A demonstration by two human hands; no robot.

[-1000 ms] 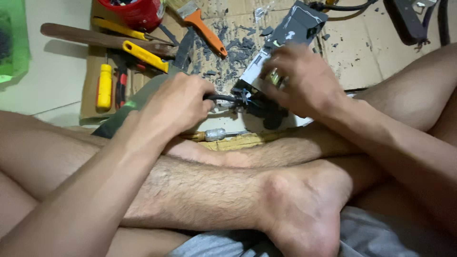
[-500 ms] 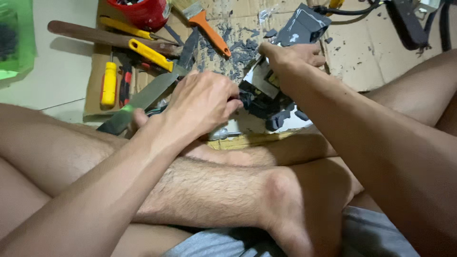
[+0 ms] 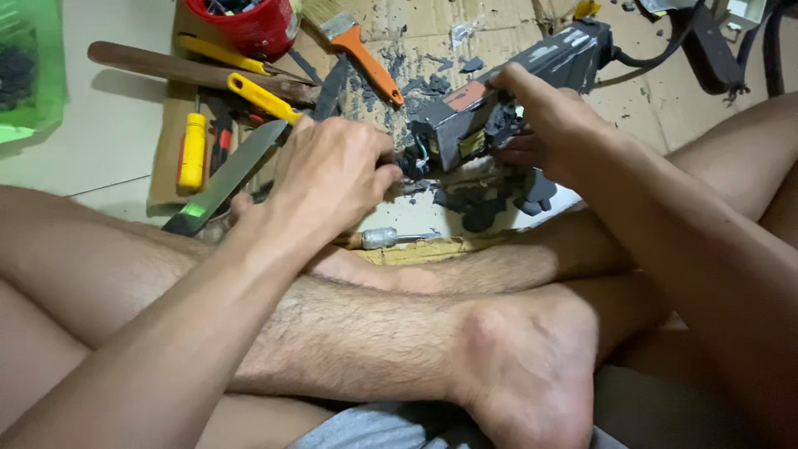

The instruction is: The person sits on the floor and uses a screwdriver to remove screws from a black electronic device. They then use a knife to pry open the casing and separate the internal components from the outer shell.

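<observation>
My right hand grips a dark grey box-shaped device with an orange patch and holds it tilted just above the floor. A black cable runs from the box's far end. My left hand is closed in a fist around a thin dark tool, and the tool's tip sits at the near corner of the box. Broken black chunks lie under the box, beside my crossed legs.
On the cardboard sheet lie a long knife blade, a yellow screwdriver, a yellow-handled tool, a wooden stick, an orange-handled brush and a red tub. A green container stands far left. A metal-collared tool rests by my shin.
My right hand has raised and tipped the grey box, so its end face now shows. My left hand stayed at the box's near corner with the tool.
</observation>
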